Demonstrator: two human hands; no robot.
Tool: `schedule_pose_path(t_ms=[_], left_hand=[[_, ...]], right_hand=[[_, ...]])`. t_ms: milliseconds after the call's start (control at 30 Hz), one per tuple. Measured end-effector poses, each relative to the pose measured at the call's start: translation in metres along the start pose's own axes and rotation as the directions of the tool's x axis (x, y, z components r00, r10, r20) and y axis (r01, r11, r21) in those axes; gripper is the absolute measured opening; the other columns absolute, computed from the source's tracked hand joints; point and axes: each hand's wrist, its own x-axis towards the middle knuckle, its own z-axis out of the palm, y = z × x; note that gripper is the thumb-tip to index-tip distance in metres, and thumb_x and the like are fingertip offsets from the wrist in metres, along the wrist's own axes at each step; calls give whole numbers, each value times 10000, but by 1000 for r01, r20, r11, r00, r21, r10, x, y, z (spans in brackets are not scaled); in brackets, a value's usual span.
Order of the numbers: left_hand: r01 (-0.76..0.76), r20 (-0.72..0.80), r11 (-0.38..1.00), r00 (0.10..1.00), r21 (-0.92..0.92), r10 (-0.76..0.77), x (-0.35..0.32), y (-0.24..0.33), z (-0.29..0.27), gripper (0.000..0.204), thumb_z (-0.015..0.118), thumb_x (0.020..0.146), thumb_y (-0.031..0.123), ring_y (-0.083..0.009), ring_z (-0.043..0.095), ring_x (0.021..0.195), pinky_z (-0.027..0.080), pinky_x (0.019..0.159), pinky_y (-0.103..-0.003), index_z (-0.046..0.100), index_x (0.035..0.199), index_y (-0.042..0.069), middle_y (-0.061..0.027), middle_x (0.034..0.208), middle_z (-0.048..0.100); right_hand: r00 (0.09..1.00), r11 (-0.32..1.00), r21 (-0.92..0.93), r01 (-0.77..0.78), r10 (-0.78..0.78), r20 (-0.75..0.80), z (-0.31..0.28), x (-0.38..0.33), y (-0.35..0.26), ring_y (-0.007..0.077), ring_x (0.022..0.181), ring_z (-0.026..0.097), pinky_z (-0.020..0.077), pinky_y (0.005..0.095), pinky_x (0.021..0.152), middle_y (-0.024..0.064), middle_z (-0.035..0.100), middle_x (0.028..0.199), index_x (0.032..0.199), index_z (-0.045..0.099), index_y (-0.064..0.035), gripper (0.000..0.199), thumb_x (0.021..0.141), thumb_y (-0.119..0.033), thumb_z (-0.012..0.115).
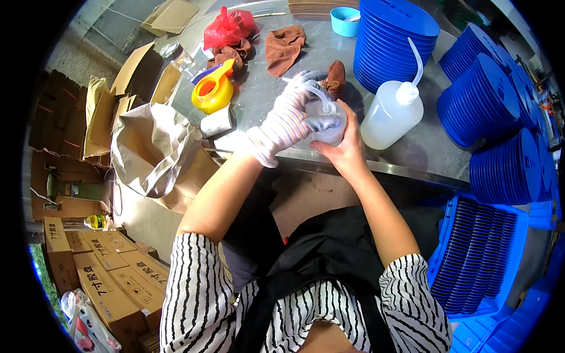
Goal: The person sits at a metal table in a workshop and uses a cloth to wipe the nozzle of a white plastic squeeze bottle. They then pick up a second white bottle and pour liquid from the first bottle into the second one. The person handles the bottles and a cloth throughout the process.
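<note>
While I stand at the metal surface (432, 144), my 2 hands hold 1 translucent bottle (334, 134) just above its near edge. My left hand (282, 122), covered by a striped knit glove, is wrapped over the bottle's upper left side, with the thumb laid across the front; I cannot tell whether any finger pinches the pale bent spout (318, 89). My bare right hand (348, 148) clasps the opposite side, thumb toward me and fingers curved along the wall.

To the right of the held bottle, 1 white squeeze bottle (388, 120) is positioned upright with its curved spout directed upward. Behind it is a tall stack of blue discs (395, 50); further stacks occupy the right side. Beyond my hands, 1 brown cloth (285, 52) lies crumpled, and 1 teal bowl (344, 23) is located near the tall stack. Left of my gloved hand are 1 yellow container (213, 94) with an orange-red opening, 1 white cylinder (216, 122) on its side, 1 clear jar (181, 61) and 1 red plastic bag (229, 28).

Below the surface, 1 open sack (183, 136) is at left, and 1 blue crate (511, 247) containing dark discs is at right.
</note>
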Motion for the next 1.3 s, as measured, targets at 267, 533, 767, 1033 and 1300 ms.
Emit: schedule_pose_path(t_ms=[267,533,767,1033,1300], left_hand=[[-86,3,992,996,-91,87,3,-15,1,600,837,633,379,-406,424,1256,265,1111,-483,638,1142,132,-190,1366,476],[-147,-5,989,989,15,147,9,10,-2,582,809,656,396,-395,373,1314,258,1107,-507,632,1143,132,-192,1378,465],[-61,-10,986,998,153,63,10,11,-5,711,841,669,336,-350,250,1426,275,1121,-450,562,1295,148,-188,1476,368],[-199,40,971,980,134,196,9,-16,-13,688,861,638,342,-328,290,1411,270,1120,-455,597,1226,104,-145,1485,382],[-216,-58,871,962,441,268,18,-2,-6,638,851,597,426,-425,389,1296,289,1075,-499,609,1056,55,-180,1351,494]], right_hand=[[999,998,51,-44,43,28,2,-1,4,255,1213,508,412,371,1017,134,494,1324,1410,328,-75,965,622,-141,880],[999,999,23,-35,34,15,2,0,9,253,1217,499,403,367,1022,138,482,1333,1415,320,-69,977,626,-168,886],[999,999,29,-18,17,28,1,1,7,264,1222,493,403,378,1021,145,473,1340,1414,313,-61,973,631,-157,883],[1000,999,32,-3,2,19,3,1,4,343,1207,515,438,413,984,176,495,1315,1393,335,-64,970,606,-172,892],[999,999,38,-23,22,27,2,1,9,263,1233,487,407,380,1026,140,446,1358,1419,313,-85,979,626,-147,883]])
